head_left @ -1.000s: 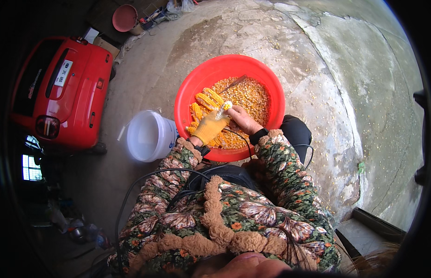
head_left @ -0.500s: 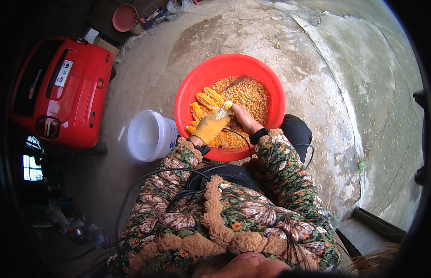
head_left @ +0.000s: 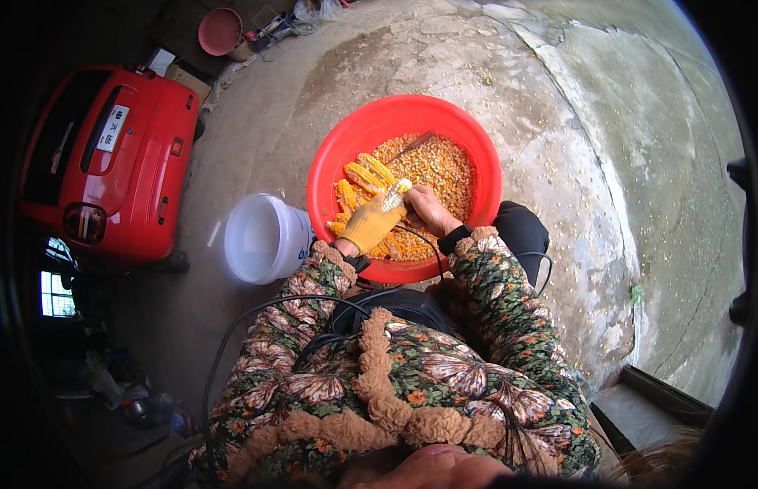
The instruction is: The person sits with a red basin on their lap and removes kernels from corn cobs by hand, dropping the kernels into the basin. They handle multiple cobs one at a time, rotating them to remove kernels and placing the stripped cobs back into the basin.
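Observation:
Over a wide red basin (head_left: 334,155), my left hand (head_left: 371,226), in a yellow glove, is closed around a corn cob (head_left: 394,196). The cob is mostly stripped and pale, with some yellow kernels at its upper end. My bare right hand (head_left: 432,212) presses against the cob's right side with bent fingers; its fingertips are partly hidden. Loose corn kernels (head_left: 448,167) fill much of the basin. Several full yellow ears of corn (head_left: 365,178) lie along its left side, next to my gloved hand. A flat tool (head_left: 415,143) rests on the kernels at the far side.
A white bucket (head_left: 255,240) stands left of the basin. Farther left is a red car (head_left: 142,171). A black cable (head_left: 220,350) runs across my lap and past my right hand. Scattered kernels dot the concrete floor (head_left: 542,147). A reddish bowl (head_left: 220,33) sits at the far left.
My hands stay over the basin, both on the cob. The cob's upper end has tilted slightly, and my right fingers have shifted a little along it.

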Tool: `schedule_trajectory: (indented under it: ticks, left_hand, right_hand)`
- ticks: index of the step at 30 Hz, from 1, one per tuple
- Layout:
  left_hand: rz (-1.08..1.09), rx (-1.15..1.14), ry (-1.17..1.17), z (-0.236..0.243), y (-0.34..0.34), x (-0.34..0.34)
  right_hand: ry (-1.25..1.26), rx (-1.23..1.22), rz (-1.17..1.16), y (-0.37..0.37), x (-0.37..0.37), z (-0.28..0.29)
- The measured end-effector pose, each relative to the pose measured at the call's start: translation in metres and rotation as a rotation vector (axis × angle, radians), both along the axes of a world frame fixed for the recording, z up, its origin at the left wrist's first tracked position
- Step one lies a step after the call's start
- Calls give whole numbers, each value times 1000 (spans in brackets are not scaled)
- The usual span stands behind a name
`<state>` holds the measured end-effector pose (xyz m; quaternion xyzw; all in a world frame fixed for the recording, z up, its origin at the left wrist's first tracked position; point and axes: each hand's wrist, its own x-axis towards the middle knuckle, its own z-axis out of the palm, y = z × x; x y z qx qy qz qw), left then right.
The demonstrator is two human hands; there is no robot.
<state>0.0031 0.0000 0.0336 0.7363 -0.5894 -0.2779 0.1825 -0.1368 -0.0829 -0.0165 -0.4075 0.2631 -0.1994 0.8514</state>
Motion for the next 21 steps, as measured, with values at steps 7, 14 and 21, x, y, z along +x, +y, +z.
schedule_trajectory:
  ticks: [7,14,21]
  left_hand:
    - [32,1,-58,-2,4,-1]
    - [37,89,-183,5,5,-5]
    - [35,95,-137,13,7,-12]
  right_hand:
    - [206,-192,-95,-4,-12,15]
    - [209,-86,28,-6,-11,5]
    - [178,-63,-5,-8,-2,-5]
